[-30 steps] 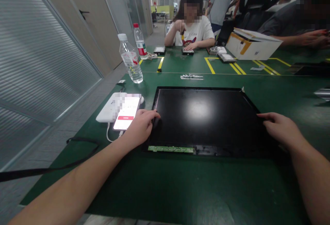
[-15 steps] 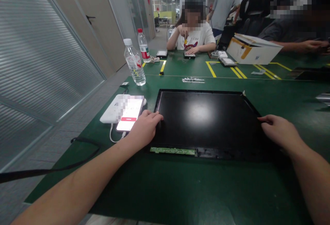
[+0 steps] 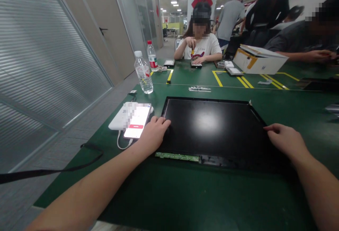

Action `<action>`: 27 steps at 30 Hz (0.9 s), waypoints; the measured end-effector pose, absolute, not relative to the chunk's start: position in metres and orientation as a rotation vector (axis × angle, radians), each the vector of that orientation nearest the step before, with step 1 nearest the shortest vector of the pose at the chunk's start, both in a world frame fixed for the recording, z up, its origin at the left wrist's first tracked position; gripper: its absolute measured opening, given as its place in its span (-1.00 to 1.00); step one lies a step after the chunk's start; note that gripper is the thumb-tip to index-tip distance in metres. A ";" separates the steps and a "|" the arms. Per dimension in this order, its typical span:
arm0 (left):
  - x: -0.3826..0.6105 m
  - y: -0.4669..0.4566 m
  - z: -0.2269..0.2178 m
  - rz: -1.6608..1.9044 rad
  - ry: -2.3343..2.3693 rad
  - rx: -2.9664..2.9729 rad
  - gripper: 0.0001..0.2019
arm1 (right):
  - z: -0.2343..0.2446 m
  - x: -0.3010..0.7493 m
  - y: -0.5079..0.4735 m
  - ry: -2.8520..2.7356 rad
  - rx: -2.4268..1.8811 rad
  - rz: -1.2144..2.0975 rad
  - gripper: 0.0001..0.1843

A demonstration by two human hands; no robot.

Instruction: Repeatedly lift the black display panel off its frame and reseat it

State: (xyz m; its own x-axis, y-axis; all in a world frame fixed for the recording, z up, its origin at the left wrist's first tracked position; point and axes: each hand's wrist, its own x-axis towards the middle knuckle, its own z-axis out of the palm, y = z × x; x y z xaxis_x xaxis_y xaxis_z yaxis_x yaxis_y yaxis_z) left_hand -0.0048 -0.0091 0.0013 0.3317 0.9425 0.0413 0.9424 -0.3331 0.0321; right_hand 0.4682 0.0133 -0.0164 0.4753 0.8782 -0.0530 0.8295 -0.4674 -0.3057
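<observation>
A black flat display panel (image 3: pixel 212 128) lies screen up on the green table (image 3: pixel 201 195), with a thin green circuit strip (image 3: pixel 177 157) along its near edge. My left hand (image 3: pixel 153 134) grips the panel's left edge, fingers curled over it. My right hand (image 3: pixel 284 140) holds the right edge the same way. Both forearms reach in from the near side.
A phone (image 3: pixel 137 120) lies on a white power bank (image 3: pixel 120 118) left of the panel, cable attached. Two water bottles (image 3: pixel 143 72) stand further back. A black strap (image 3: pixel 53 170) hangs off the table's left edge. A white carton (image 3: pixel 258 60) and seated people are at the far side.
My hands keep their grip on the panel's edges. The view has tilted upward, so everything sits slightly lower in the picture.
</observation>
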 end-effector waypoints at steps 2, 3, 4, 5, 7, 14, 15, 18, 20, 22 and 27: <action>-0.008 -0.009 -0.006 0.191 1.806 2.520 -0.42 | -0.019 0.469 0.009 -1.424 -2.448 0.326 -0.60; -0.010 -0.009 -0.010 0.250 1.789 2.495 -0.45 | -0.020 0.471 0.008 -1.411 -2.426 0.346 -0.59; -0.012 -0.009 -0.014 0.316 1.787 2.464 -0.46 | -0.022 0.472 0.007 -1.406 -2.404 0.369 -0.59; -0.014 -0.008 -0.019 0.375 1.791 2.444 -0.45 | -0.023 0.474 0.006 -1.404 -2.384 0.385 -0.59; -0.018 -0.007 -0.027 0.486 1.828 2.402 -0.40 | -0.026 0.477 0.007 -1.414 -2.353 0.394 -0.59; -0.029 0.002 -0.033 0.508 1.722 2.216 -0.42 | -0.037 0.479 0.007 -1.433 -2.238 0.369 -0.68; -0.030 0.002 -0.031 0.533 1.692 2.203 -0.42 | -0.039 0.479 0.008 -1.430 -2.228 0.356 -0.69; -0.032 0.002 -0.024 0.651 1.642 2.095 -0.45 | -0.042 0.480 0.008 -1.431 -2.200 0.335 -0.69; -0.031 0.000 -0.019 0.746 1.646 1.958 -0.46 | -0.044 0.482 0.009 -1.432 -2.190 0.329 -0.69; -0.029 -0.001 -0.015 0.854 1.626 1.792 -0.47 | -0.046 0.483 0.009 -1.429 -2.185 0.318 -0.69; -0.021 -0.002 -0.006 1.049 1.534 1.395 -0.56 | -0.050 0.483 0.010 -1.428 -2.160 0.292 -0.70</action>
